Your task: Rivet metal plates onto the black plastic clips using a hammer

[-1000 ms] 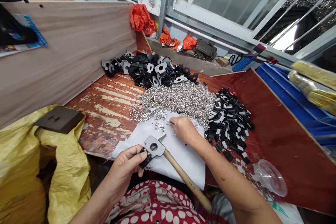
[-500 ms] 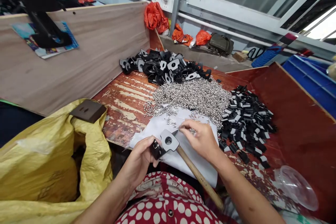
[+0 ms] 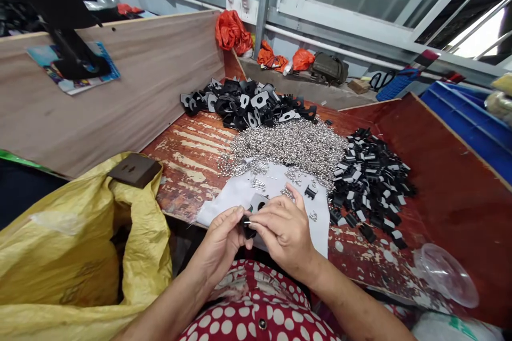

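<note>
My left hand [image 3: 224,237] is closed around a black plastic part [image 3: 248,230], which has a grey plate with a round hole on its far side. Between the fingertips of my right hand [image 3: 288,234] is a thin silver pin [image 3: 248,222], its end at the side of the black part. My right fingers partly cover the plate. Below both hands lies a white cloth [image 3: 228,198]. On it are a few loose pins [image 3: 258,185] and a small black clip-like piece [image 3: 310,192].
Beyond the cloth are a heap of silver pins [image 3: 290,141] and a pile of black parts with grey plates [image 3: 240,104]. Small black pieces [image 3: 370,181] are heaped at right, near a clear plastic bowl [image 3: 446,274]. A yellow sack [image 3: 144,224] stands left.
My right hand has moved left and down from above the cloth to the black part, bringing a pin. The wooden-handled hammer seen earlier no longer shows. The view has shifted slightly.
</note>
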Available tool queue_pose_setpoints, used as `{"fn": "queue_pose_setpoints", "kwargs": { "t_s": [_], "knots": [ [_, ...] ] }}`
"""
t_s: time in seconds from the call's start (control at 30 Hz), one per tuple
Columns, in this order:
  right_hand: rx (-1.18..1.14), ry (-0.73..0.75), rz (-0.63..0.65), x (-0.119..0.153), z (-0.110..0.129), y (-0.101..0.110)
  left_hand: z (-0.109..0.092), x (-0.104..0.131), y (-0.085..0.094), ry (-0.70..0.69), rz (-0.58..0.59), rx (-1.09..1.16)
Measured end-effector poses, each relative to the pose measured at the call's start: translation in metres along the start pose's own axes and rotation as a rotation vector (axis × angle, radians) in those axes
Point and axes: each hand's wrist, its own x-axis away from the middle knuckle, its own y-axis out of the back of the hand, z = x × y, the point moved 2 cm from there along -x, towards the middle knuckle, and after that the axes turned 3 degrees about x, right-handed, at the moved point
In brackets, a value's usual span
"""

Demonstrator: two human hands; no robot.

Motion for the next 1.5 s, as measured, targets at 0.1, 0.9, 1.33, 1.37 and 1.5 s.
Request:
{"fn": "queue_pose_setpoints", "kwargs": {
  "t_s": [0.1, 0.9, 1.33, 1.37, 1.5],
  "knots": [
    [-0.014, -0.032, -0.001, 0.002, 0.002, 0.002, 0.001, 0.003, 0.0, -0.011, -0.008, -0.003],
    [0.457, -0.09, 0.279, 0.047, -0.023, -0.005, -0.025, 0.046, 0.045, -0.184, -0.231, -0.775],
    [0.361, -0.257, 0.358, 0.108, -0.042, 0.039, 0.033, 0.019, 0.05, -0.343, -0.166, -1.199],
    [0.324, -0.204, 0.277, 0.109, -0.036, 0.044, 0.033, 0.019, 0.05, -0.349, -0.173, -1.205],
    [0.258, -0.08, 0.079, 0.115, -0.018, 0.045, 0.034, 0.021, 0.053, -0.378, -0.196, -1.213]
  ]
}}
